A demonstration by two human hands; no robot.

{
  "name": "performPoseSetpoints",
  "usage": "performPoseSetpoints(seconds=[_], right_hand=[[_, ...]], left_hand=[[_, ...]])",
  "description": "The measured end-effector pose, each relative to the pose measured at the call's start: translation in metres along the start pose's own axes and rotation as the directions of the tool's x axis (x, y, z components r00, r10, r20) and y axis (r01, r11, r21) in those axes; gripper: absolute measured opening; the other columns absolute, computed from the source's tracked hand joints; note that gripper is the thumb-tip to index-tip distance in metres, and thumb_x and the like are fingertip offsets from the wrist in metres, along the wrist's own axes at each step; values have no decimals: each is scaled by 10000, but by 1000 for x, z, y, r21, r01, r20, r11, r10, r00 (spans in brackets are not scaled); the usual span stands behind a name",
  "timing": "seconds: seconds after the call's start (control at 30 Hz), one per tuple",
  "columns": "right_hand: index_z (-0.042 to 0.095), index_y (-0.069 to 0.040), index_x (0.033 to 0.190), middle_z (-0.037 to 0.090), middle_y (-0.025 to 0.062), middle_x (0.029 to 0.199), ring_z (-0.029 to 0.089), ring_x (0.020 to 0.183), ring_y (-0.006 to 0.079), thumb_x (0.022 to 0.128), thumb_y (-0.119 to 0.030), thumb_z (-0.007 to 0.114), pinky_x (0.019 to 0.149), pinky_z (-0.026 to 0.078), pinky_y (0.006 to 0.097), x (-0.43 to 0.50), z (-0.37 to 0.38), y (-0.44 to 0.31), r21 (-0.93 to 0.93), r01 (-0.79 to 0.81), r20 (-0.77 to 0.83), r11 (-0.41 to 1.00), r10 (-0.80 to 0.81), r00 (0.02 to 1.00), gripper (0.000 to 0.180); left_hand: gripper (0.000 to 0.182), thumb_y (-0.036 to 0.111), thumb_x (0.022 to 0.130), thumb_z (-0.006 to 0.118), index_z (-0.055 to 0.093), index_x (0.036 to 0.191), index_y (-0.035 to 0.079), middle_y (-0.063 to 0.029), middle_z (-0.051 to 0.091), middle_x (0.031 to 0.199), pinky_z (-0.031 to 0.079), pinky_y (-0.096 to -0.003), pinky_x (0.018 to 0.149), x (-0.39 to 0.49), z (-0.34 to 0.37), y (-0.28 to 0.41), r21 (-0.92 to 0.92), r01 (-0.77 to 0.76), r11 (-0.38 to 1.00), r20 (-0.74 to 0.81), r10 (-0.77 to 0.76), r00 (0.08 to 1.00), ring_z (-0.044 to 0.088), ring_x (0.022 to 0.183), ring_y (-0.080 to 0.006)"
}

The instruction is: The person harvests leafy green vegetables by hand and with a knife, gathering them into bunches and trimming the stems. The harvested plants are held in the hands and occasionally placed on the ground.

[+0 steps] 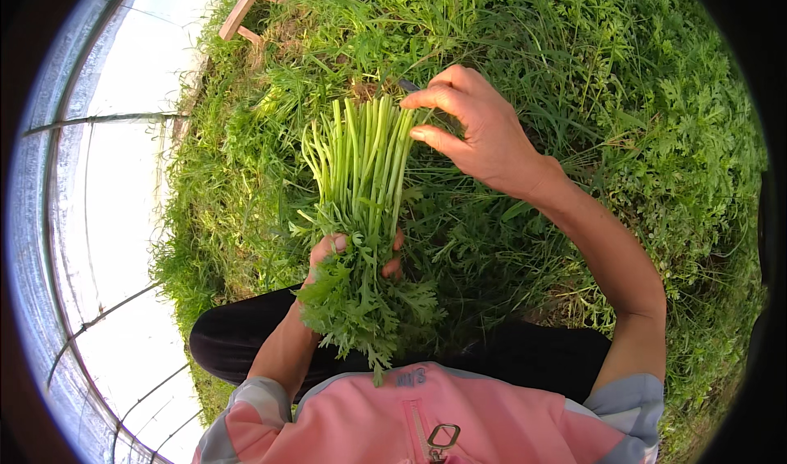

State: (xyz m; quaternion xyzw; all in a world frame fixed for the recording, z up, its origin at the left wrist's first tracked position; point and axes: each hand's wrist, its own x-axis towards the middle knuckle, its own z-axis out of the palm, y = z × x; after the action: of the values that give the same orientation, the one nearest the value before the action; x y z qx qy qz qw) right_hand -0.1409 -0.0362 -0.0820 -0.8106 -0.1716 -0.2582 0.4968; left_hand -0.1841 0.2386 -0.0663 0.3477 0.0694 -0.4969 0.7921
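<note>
A bunch of leafy greens with long pale green stems (366, 156) is gripped near its leaves by my left hand (326, 255), whose thumb and fingertips show on either side of it. The cut stem ends point away from me, and the lobed leaves hang towards my lap. My right hand (473, 126) is at the upper right of the stems, thumb and index finger apart beside the outermost stem ends; whether they touch a stem is hard to tell. A dark, narrow object (409, 85) shows partly behind the right fingers; what it is cannot be told.
Dense green plants and grass (615, 95) cover the ground around me. A small wooden stool (244, 10) lies or stands at the upper left. Along the left runs a translucent plastic sheet wall (123, 206) with thin curved supports. My bent knee (240, 335) is below the left hand.
</note>
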Motion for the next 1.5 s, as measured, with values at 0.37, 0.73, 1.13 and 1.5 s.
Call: performPoseSetpoints(seconds=[0.37,0.73,1.13,1.5], right_hand=[[585,1,1127,651,86,1070,621,962,146,926,-177,680,871,499,316,1,-6,1,419,-491,239,763,429,871,286],[537,-12,961,559,21,821,514,683,72,979,-198,616,616,462,242,4,-5,-1,718,-425,61,551,558,828,203],[542,30,1033,619,78,880,577,730,116,932,-178,668,662,493,305,4,2,17,606,-402,-6,687,509,861,263],[607,-14,964,607,19,850,587,766,105,958,-143,621,696,496,284,-4,-6,46,603,-364,-187,710,570,800,130]], left_hand=[[762,455,796,719,416,1337,11,-97,534,1052,442,-367,730,-3,-5,-4,-320,-11,947,321,119,940,555,717,-201],[420,324,1040,411,400,1330,21,-95,562,1040,452,-403,740,36,-22,-16,-394,292,871,725,99,682,608,705,-238],[296,181,1045,434,418,1306,41,-116,627,1109,531,-421,722,53,-5,-19,-330,387,861,853,97,512,703,786,-261],[231,181,1055,410,431,1240,44,-137,644,1110,551,-430,686,54,-1,-23,-298,421,857,885,83,457,718,799,-270]])
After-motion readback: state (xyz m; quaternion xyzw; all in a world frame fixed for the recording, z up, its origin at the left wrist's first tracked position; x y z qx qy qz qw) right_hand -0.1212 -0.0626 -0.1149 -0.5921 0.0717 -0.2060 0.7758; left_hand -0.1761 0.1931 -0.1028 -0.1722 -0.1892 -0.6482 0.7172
